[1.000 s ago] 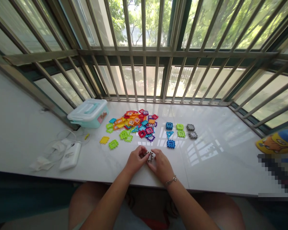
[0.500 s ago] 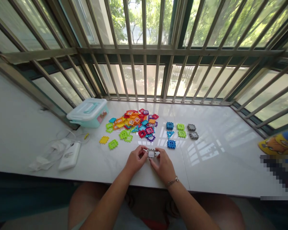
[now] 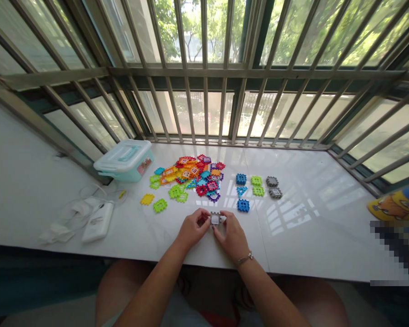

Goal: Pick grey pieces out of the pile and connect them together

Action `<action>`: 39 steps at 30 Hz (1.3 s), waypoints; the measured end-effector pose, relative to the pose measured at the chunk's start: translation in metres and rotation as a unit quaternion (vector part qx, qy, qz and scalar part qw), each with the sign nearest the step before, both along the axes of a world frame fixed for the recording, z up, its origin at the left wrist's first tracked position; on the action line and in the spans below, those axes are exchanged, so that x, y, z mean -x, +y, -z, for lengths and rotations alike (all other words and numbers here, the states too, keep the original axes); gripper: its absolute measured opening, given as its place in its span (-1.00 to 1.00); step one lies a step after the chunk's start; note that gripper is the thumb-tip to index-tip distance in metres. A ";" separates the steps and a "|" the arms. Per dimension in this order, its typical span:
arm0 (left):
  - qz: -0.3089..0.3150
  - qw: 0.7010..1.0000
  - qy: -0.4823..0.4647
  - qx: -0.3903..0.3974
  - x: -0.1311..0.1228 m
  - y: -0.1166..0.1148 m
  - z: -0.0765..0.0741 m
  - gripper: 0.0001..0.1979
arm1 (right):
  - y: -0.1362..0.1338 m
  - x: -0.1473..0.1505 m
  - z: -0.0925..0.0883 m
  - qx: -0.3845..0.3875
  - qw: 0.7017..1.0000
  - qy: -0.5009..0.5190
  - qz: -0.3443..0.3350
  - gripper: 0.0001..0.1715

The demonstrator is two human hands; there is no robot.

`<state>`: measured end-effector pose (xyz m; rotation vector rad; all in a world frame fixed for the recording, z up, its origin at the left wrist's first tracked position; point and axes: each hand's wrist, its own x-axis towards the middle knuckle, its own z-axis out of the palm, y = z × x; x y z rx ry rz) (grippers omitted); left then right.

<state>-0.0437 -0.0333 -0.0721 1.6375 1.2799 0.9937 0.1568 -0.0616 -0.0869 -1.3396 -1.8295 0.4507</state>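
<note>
– Window bars (image 3: 225,71) line the far edge of your glossy white tabletop (image 3: 303,240), with green trees (image 3: 213,34) beyond. What has just changed in front of you?

– Your grey piece (image 3: 215,219). A second ago it is tipped and half hidden by your fingers; now its pale middle faces you and its toothed rim shows along much of its outline.

– Which of your hands has it?

– Both, it seems. Your left hand (image 3: 192,228) pinches the left edge between thumb and fingers. Your right hand (image 3: 232,232) has fingertips at the right edge, its thumb by the near side. Whether the piece rests on the tabletop or sits just above it, you can't tell from this view.

– So what does that turn mean for your handling?

– Probably a lighter hold at the edges, with the face left open for you to look over. It lies much the same half a second ago, so you seem to be steadying it rather than turning it.

– And around you?

– Unmoved, as far as one can see: your mixed-colour pile (image 3: 187,173) beyond the left hand, and on the right blue pieces (image 3: 243,205), green pieces (image 3: 258,191) and grey stacks (image 3: 275,193). Your lidded box (image 3: 122,160) stands left of the pile.
</note>
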 end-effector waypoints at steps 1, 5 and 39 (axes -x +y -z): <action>0.002 1.000 0.000 -0.001 0.000 0.000 0.000 -0.81 | 0.000 0.000 0.000 0.001 1.000 0.001 -0.001 -0.42; 0.009 1.000 0.002 -0.006 0.000 -0.001 -0.002 -0.83 | 0.000 0.000 -0.002 0.011 1.000 0.006 -0.004 -0.42; -0.107 0.889 0.445 -0.009 -0.021 0.097 -0.018 -0.68 | -0.004 0.000 -0.009 0.026 0.998 0.002 0.054 -0.34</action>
